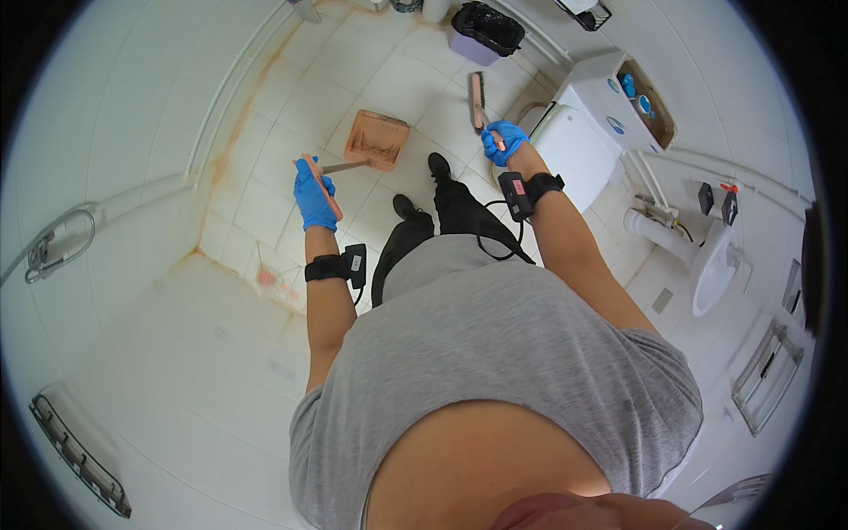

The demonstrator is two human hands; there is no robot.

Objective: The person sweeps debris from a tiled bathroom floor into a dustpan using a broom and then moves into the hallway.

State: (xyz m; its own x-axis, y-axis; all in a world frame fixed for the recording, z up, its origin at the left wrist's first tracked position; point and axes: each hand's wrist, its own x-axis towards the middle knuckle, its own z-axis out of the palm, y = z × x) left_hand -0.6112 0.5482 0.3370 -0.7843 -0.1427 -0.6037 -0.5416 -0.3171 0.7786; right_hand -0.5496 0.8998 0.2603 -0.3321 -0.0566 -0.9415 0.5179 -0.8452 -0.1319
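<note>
My left hand (314, 201), in a blue glove, grips the pink handle of a long-handled dustpan (371, 136). A thin metal shaft runs from that handle down to the pan, which is at the tiled floor in front of my feet with dark dirt or hair in it. My blue-gloved right hand (505, 143) is closed around the handle of a pink broom (476, 99). The broom's head has dark bristles and is near the floor, beside the toilet (575, 142). Part of the broom's shaft is hidden by foreshortening and my fingers.
A lilac trash bin (474, 50) with a black liner stands by the far wall. The toilet's cistern (596, 93) is uncovered, with blue items inside. A washbasin (712, 278) is at the right. Black shoes (438, 167) stand on tiles. A small heap with something red (266, 277) lies at left.
</note>
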